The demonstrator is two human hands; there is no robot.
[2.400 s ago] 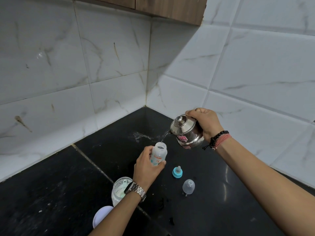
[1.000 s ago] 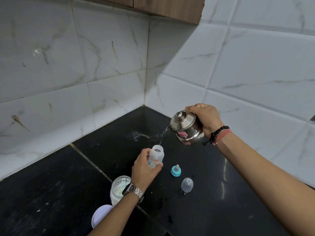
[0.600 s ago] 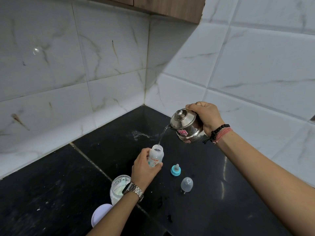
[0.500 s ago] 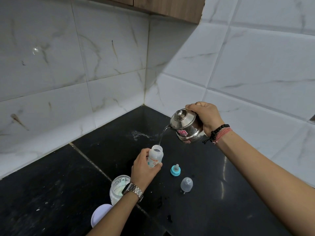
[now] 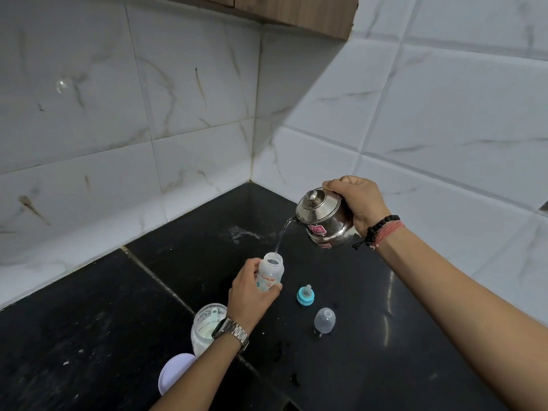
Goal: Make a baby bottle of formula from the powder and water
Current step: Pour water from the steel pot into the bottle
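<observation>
My left hand (image 5: 248, 295) grips a small clear baby bottle (image 5: 270, 272) with printed markings, held upright above the black counter (image 5: 103, 321). My right hand (image 5: 357, 203) holds a steel kettle (image 5: 323, 218) tilted to the left, and a thin stream of water (image 5: 281, 235) runs from its spout into the bottle's open mouth. The blue teat ring (image 5: 305, 295) and the clear bottle cap (image 5: 325, 320) lie on the counter to the right of the bottle. An open jar of white powder (image 5: 204, 324) with a scoop inside stands just left of my left wrist.
The jar's pale lid (image 5: 175, 372) lies near the counter's front edge, under my left forearm. White marble-look tiled walls (image 5: 444, 129) meet in a corner behind the counter. A spill mark (image 5: 243, 232) shows on the counter near the corner. A wooden cabinet (image 5: 296, 13) hangs overhead.
The kettle and bottle stay in nearly the same place, with the pour going on throughout. The bottle sits slightly lower than 2.4 s ago.
</observation>
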